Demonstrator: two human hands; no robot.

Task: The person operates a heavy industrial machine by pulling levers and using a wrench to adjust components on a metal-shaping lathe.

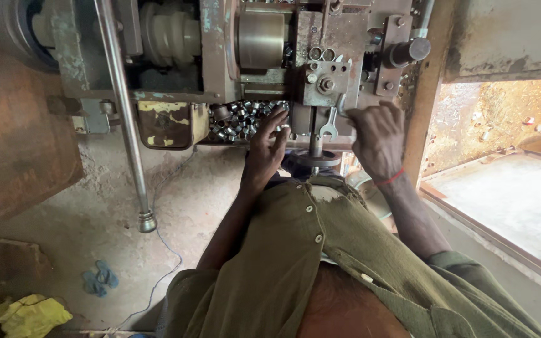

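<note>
A heap of small metal rings (pixel 240 119) lay in the machine's tray (pixel 176 125); the left hand (pixel 265 147) rested at its edge, fingers spread over the rings; the right hand (pixel 376 134) was clenched round a lever handle (pixel 340 105) beside a hanging spanner (pixel 329 125).

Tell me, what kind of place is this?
It looks like a small metal workshop. A big, worn machine stands in front of the person, with a pile of shiny metal rings beside it. The left hand touches the rings, and the right hand grips a lever.
</note>
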